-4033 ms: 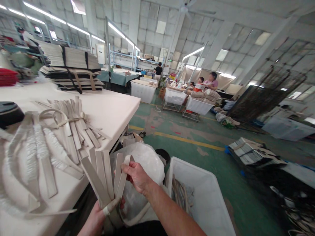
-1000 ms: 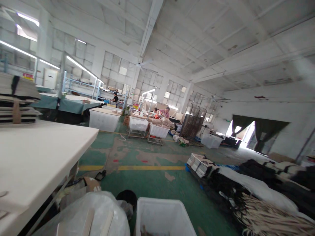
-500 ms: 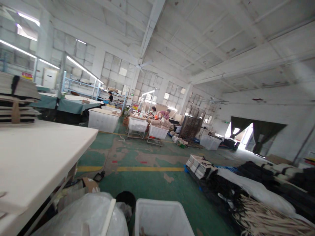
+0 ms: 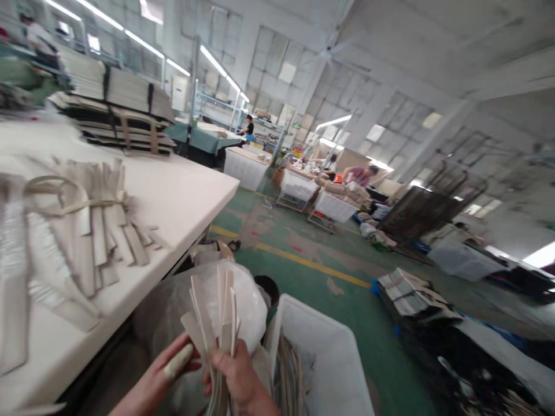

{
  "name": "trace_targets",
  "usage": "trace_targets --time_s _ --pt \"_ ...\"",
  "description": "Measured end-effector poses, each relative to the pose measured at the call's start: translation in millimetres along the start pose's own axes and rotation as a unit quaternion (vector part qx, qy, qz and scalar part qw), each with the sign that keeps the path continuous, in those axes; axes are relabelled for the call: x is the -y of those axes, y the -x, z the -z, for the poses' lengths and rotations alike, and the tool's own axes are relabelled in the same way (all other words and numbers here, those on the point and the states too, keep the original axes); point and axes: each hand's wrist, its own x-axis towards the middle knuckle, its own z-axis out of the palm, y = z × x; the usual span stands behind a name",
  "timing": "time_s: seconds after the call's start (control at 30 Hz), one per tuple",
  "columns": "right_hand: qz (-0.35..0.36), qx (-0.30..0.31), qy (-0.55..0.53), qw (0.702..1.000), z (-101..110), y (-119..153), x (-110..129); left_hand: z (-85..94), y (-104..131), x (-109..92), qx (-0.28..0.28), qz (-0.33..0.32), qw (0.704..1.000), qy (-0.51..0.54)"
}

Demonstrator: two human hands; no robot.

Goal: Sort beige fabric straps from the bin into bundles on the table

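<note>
Several pale beige strips (image 4: pixel 223 312) fan upward near the bottom middle of the view. My right hand (image 4: pixel 240 372) is closed round them, its thumb across their front. On their left side, my left hand (image 4: pixel 173 361) has curled fingers around the strips' edge, with a light covering on one finger. Behind the strips lies a translucent plastic bag (image 4: pixel 249 289). Just right of my hands stands a white bin (image 4: pixel 333 346) with more strips (image 4: pixel 288 370) inside. Tied bundles of similar strips (image 4: pixel 99 225) rest on the white table (image 4: pixel 191 185) at the left.
A strapped stack of flat pieces (image 4: pixel 125 104) sits on the table's far side. White wheeled bins (image 4: pixel 297 188) and people stand farther back. Along the right side, a stack of bound pieces (image 4: pixel 407 292) and dark material (image 4: pixel 433 346) lie on the green floor (image 4: pixel 312 289).
The view has swung left and tilted down. Both my hands and the strips have come into view at the bottom, and more of the table with its bundles shows.
</note>
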Motion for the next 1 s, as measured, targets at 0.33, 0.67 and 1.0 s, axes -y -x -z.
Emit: trace_targets --time_s 0.33,0.67,1.0 --pt "0.029 0.031 0.047 0.998 -4.8 12.9 -1.5 2.4 8.6 -18.5 -0.112 -0.024 0.986 -0.124" --pt "0.044 -0.033 -0.019 0.998 9.3 -4.9 -13.8 -11.4 30.1 -11.2 0.021 -0.047 0.983 -0.179" --pt "0.04 0.004 0.18 0.983 -4.2 -8.2 -26.0 -1.6 37.3 -14.2 -0.057 -0.017 0.994 -0.087"
